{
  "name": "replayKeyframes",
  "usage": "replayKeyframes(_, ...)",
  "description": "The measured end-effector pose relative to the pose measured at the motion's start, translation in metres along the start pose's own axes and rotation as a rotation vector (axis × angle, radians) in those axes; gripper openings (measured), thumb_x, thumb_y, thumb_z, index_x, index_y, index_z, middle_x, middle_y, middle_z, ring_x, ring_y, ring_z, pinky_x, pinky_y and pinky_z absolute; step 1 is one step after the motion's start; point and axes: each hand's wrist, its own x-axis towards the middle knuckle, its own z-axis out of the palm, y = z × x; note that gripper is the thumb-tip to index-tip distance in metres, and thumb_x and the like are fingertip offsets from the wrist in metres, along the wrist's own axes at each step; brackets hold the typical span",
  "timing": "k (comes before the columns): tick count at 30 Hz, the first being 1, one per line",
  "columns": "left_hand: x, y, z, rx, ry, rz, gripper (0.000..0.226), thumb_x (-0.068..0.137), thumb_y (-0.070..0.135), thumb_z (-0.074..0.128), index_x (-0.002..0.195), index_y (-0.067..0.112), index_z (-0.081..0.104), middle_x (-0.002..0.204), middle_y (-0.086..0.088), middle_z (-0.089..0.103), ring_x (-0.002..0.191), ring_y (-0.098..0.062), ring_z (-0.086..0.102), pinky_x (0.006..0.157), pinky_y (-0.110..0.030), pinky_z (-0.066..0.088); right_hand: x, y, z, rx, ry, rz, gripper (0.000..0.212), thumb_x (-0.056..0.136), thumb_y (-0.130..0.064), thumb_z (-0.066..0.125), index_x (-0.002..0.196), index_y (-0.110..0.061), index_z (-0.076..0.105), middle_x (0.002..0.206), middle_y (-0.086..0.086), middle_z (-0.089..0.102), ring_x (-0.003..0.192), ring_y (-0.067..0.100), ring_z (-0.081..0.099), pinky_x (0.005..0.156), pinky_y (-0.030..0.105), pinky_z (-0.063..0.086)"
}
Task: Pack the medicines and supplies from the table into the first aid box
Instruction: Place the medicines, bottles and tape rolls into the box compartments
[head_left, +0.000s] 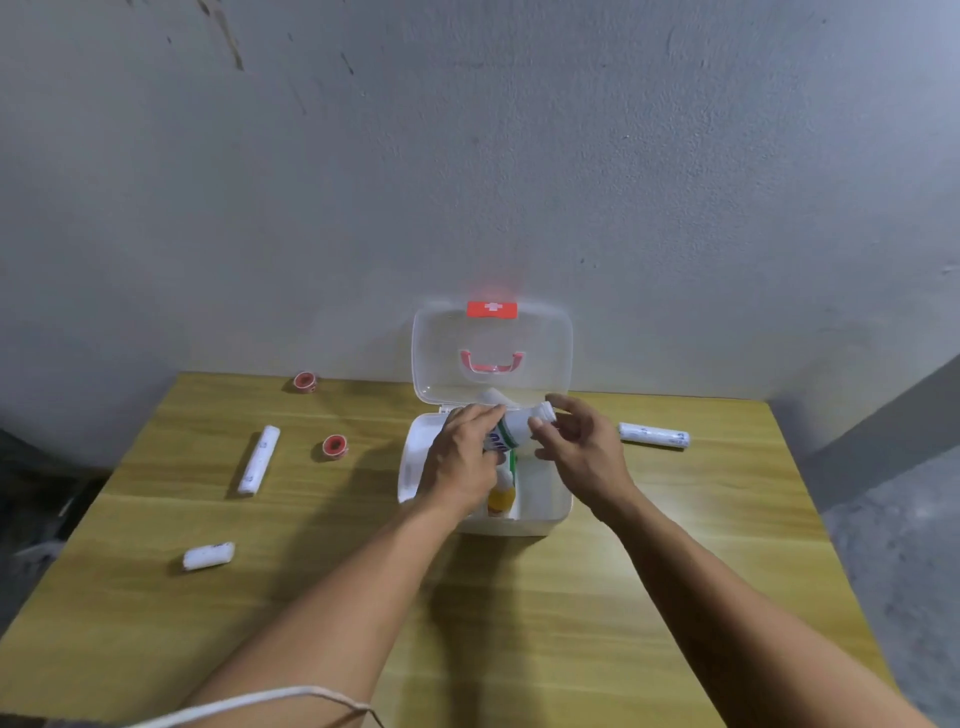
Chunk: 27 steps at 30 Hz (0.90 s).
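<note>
A: State the position of the white bottle (514, 427).

B: It lies tilted on its side over the open first aid box (545, 512), which sits toward the far edge of the table (519, 623), its clear lid (491, 353) raised toward the wall. The capped end points right and away.

A: Finger state?

B: The left hand (462, 462) is curled over the labelled body, fingers pressed onto it from above and the left. The right hand (584, 452) has thumb and forefinger closing near the cap, the other fingers loosely spread; whether they touch the cap cannot be told through the blur.

A: Risks from here?

B: A yellow bottle (501, 499) already occupies the middle of the box. Lowering the white bottle crosswise would likely lodge it on that bottle or a divider and stop the lid closing. A one-sided release could roll it off the rim.

A: Items outstanding?

B: Left of the box: a long bandage roll (258, 460), a short roll (209, 556) toward the near-left edge, and two red tape rolls (335, 446) (305, 381). Right of the box: one bandage roll (653, 435).
</note>
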Motion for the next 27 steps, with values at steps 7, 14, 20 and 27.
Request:
replayKeyframes(7, -0.007, -0.011, -0.007, 0.036, 0.105, 0.004, 0.051, 0.088, 0.025, 0.058, 0.136, 0.010, 0.049, 0.143, -0.005, 0.050, 0.133, -0.022, 0.043, 0.112, -0.035, 0.033, 0.006, -0.007, -0.021, 0.035, 0.091, 0.017, 0.030, 0.088, -0.019, 0.066, 0.115, -0.005, 0.059, 0.104, 0.017, 0.069, 0.093, 0.029, 0.070, 0.066, 0.036, 0.062)
replayKeyframes(14, -0.024, -0.062, -0.009, 0.300, 0.105, -0.114, 0.052, 0.099, 0.022, 0.034, 0.148, 0.011, 0.023, 0.159, -0.004, 0.015, 0.148, -0.018, 0.009, 0.120, -0.044, 0.001, -0.012, -0.010, -0.037, -0.457, 0.042, -0.155, 0.024, 0.087, -0.028, 0.065, 0.110, -0.020, 0.064, 0.093, 0.003, 0.070, 0.077, 0.019, 0.068, 0.068, 0.036, 0.056)
replayKeyframes(20, -0.040, -0.080, -0.006, 0.249, 0.016, -0.207, 0.055, 0.100, 0.022, 0.028, 0.151, 0.013, 0.010, 0.161, 0.000, 0.005, 0.149, -0.014, 0.004, 0.121, -0.046, 0.004, -0.024, -0.006, -0.019, -0.662, -0.161, -0.190, 0.031, 0.087, -0.016, 0.066, 0.118, -0.015, 0.064, 0.111, 0.008, 0.066, 0.090, 0.020, 0.063, 0.075, 0.033, 0.054)
replayKeyframes(27, -0.040, -0.087, -0.004, 0.220, -0.036, -0.193, 0.059, 0.100, 0.032, 0.026, 0.151, 0.015, 0.002, 0.161, 0.002, -0.004, 0.148, -0.013, 0.000, 0.120, -0.048, 0.011, -0.027, 0.004, -0.009, -0.775, -0.244, -0.197, 0.038, 0.084, -0.007, 0.066, 0.122, -0.010, 0.064, 0.117, 0.011, 0.065, 0.101, 0.030, 0.062, 0.085, 0.040, 0.052)
